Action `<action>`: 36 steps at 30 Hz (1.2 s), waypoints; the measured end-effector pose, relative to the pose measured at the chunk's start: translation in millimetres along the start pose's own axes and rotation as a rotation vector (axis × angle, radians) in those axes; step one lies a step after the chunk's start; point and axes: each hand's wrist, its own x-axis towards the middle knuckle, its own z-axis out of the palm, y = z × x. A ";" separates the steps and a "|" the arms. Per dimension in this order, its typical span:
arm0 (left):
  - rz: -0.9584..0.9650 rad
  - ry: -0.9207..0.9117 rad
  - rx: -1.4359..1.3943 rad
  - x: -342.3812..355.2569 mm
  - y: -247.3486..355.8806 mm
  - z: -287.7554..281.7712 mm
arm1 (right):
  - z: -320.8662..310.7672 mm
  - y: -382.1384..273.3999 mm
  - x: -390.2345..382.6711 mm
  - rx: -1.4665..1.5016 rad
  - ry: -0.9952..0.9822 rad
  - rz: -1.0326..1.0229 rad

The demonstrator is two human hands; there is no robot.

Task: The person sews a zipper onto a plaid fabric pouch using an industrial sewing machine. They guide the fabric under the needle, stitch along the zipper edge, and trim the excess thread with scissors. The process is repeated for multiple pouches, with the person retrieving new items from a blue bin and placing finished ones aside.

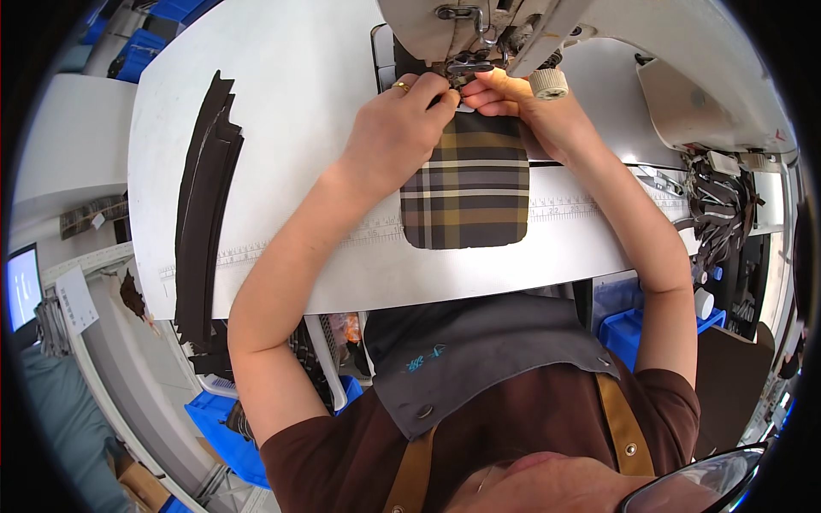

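A plaid fabric panel [466,192] in brown, olive, grey and white, with rounded near corners, lies on the white sewing table. Its far edge reaches up to the presser foot [469,68] of a sewing machine [590,26]. My left hand [400,128] is closed at the panel's far left, fingers curled and pinching by the foot. Opposite it, my right hand [522,96] pinches at the far right edge, thumb and fingertips close to the foot. The fingertips of both hands nearly meet there. What exactly lies between them is partly hidden.
Long dark fabric strips [205,214] are stacked at the table's left. A printed ruler scale [359,235] crosses the tabletop. A bundle of fabric strips [723,201] hangs at the right. Blue bins [227,432] stand below the table. The machine's knob [548,83] sits right above my right hand.
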 end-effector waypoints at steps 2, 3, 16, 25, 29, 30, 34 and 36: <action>0.007 0.055 -0.058 -1.5 -5.1 3.8 | 0.4 0.2 -0.1 0.019 -0.008 -0.069; 0.008 0.072 -0.086 -2.4 -8.1 5.4 | 0.1 0.6 -0.2 0.028 -0.011 -0.102; -0.049 0.045 -0.097 -2.7 0.6 1.4 | -7.1 1.2 2.5 0.114 -0.111 -0.059; -0.074 0.067 -0.228 -5.0 -11.6 -2.1 | -13.3 12.2 -2.6 -0.698 0.076 -0.467; -0.093 0.075 -0.268 -4.4 -14.3 -2.5 | -7.2 19.5 -3.2 -0.887 0.061 -0.761; -0.088 0.077 -0.262 -4.4 -14.8 -2.9 | -6.8 19.2 -3.2 -0.900 0.056 -0.769; -0.067 0.083 -0.208 -2.7 -13.4 -3.4 | -7.1 18.5 -1.7 -0.951 0.053 -0.804; -0.027 0.091 -0.129 -1.5 -11.5 -0.9 | -7.4 17.7 -1.7 -1.008 0.065 -0.828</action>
